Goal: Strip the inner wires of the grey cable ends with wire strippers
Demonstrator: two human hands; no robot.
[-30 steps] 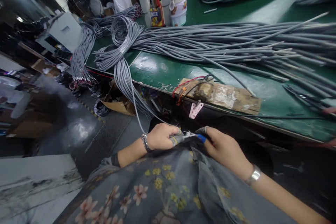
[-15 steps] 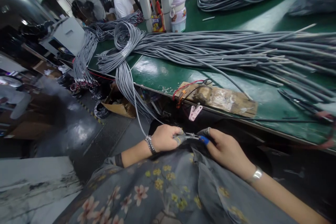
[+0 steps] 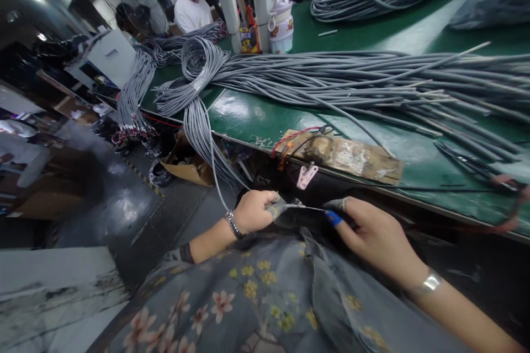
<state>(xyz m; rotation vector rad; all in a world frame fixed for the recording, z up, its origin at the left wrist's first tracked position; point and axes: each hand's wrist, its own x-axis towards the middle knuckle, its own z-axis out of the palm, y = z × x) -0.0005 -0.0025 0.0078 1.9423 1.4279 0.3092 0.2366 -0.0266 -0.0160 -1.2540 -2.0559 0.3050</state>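
Note:
My left hand (image 3: 254,212), with grey covers on its fingertips, is closed around the end of a grey cable (image 3: 218,187). The frayed tip (image 3: 295,204) of that cable sticks out past the thumb and forefinger. From it a thin pale strand (image 3: 313,208) runs straight across to my right hand (image 3: 375,240). A blue cover wraps the right thumb and a grey one the forefinger. Thumb and forefinger are pinched on the strand's far end, which they hide. Both hands are above my lap, in front of the bench edge.
On the green bench (image 3: 240,116) lie a long bundle of grey cables (image 3: 331,77), a worn wooden board (image 3: 351,157) and dark-bladed cutters (image 3: 467,162). A pink clip (image 3: 307,176) hangs at the edge. Farther back sits a person in a white shirt (image 3: 192,14).
My right hand has moved right, away from the left, and the strand between them now shows longer and taut. My left hand has shifted slightly left and up.

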